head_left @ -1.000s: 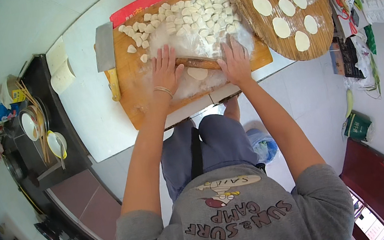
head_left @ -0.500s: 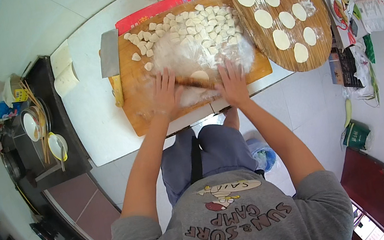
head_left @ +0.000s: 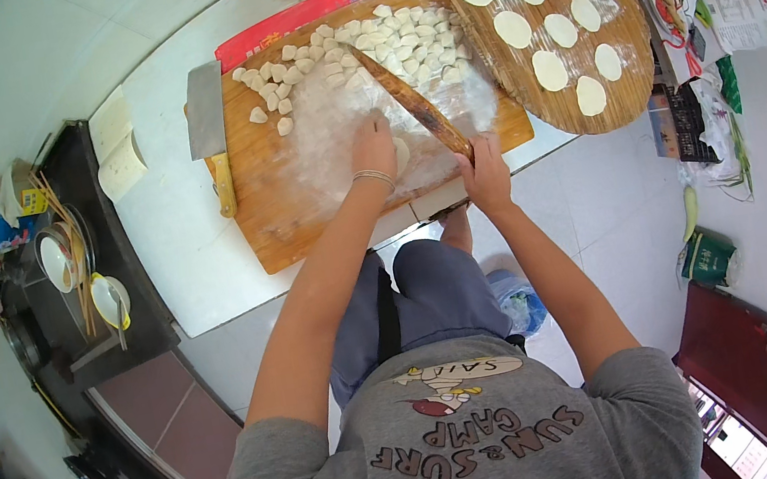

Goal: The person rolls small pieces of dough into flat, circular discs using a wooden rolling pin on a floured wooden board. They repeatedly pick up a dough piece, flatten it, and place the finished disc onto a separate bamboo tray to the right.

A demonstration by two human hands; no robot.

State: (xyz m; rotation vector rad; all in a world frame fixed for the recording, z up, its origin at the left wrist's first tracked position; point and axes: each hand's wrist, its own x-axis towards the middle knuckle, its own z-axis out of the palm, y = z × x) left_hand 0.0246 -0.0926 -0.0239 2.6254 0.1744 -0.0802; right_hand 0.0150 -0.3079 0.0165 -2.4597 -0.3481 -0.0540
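Item: rolling pin (head_left: 412, 105), right hand (head_left: 487, 179) clasped on near end, tip toward 11 o'clock. Left hand (head_left: 375, 144) fingers down on dough disc (head_left: 403, 153), floured board (head_left: 282, 206) centre. We judge: turn disc slightly between strokes (light pressure), keep flour underneath.

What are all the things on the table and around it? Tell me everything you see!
Rectangular wooden cutting board: one, brown, on the white table.
Small cut dough lumps: many, cream, top of the board.
Long wooden rolling pin: one, brown, slanting over the floured board.
Round wooden tray: one, brown, right of the board.
Flat round dough wrappers: seven, pale, on the tray.
Steel cleaver: one, grey with a wooden handle, left edge of the board.
White bowls: two, on the dark counter at left.
Left hand: pressing dough on the board.
Right hand: gripping the pin's near end.
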